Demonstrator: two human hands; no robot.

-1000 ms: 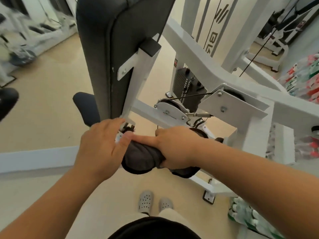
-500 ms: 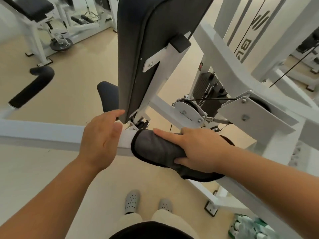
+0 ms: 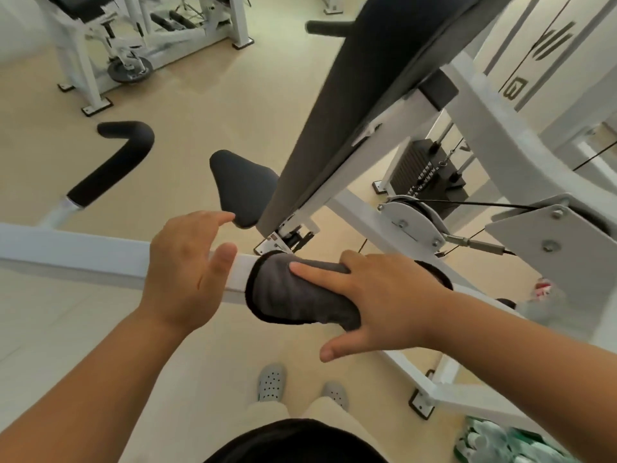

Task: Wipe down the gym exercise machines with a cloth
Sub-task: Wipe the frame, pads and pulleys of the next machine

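A dark grey cloth (image 3: 293, 295) is draped over the white square bar (image 3: 83, 252) of the exercise machine. My right hand (image 3: 377, 295) lies on the cloth with straight fingers and presses it onto the bar, thumb spread toward me. My left hand (image 3: 187, 272) hovers over the bar just left of the cloth, fingers relaxed and spread, holding nothing. Above the bar rises the tilted black back pad (image 3: 360, 105), with a black seat (image 3: 243, 185) beyond it.
A black padded handle (image 3: 110, 162) sticks up at the left. The weight stack (image 3: 424, 175), pulley (image 3: 407, 225) and cable lie at the right. Another white machine (image 3: 133, 38) stands far left. Packs of bottles (image 3: 494, 442) sit on the floor at bottom right.
My left hand has lifted off the bar and opened its fingers. My right hand and the cloth stay on the bar, its thumb now spread out. The view has tilted left.
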